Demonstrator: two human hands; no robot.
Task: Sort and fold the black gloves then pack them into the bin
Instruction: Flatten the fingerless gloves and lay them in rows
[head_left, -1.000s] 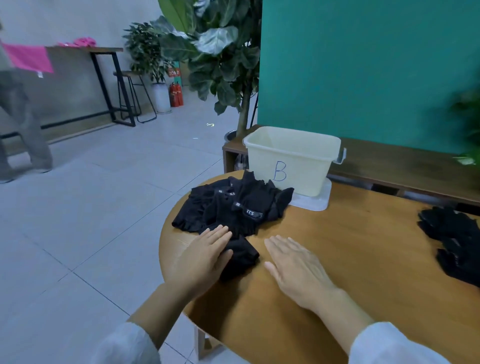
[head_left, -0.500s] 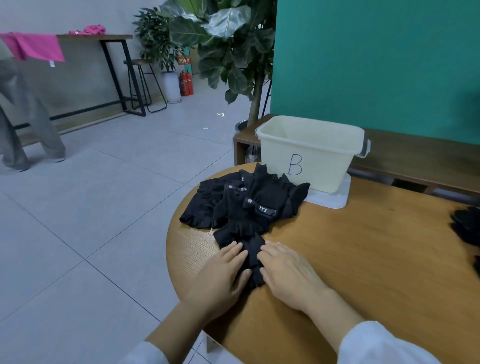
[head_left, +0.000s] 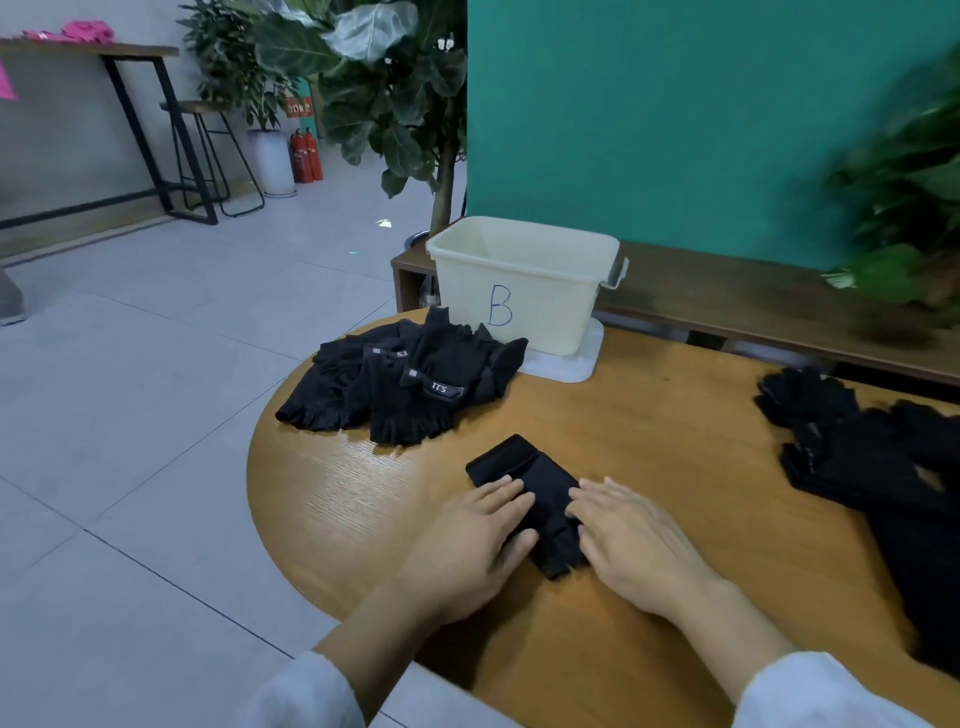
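A black fingerless glove (head_left: 535, 488) lies flat on the round wooden table (head_left: 649, 452), apart from the piles. My left hand (head_left: 467, 545) rests palm down on its left side. My right hand (head_left: 634, 540) presses flat on its right side. Fingers of both hands are stretched out, gripping nothing. A pile of black fingerless gloves (head_left: 400, 384) lies at the table's far left. A second heap of black gloves (head_left: 872, 467) covers the right edge. The cream bin marked "B" (head_left: 524, 280) stands at the back, looking empty from here.
The bin stands on a white lid (head_left: 566, 364). Behind the table runs a low wooden bench (head_left: 769, 306) against a green wall. A large leafy plant (head_left: 389, 98) stands at the back left. The table's left edge drops to a tiled floor.
The single glove has been drawn away from the left pile towards me and to the right. Both hands moved with it and now lie flat on it.
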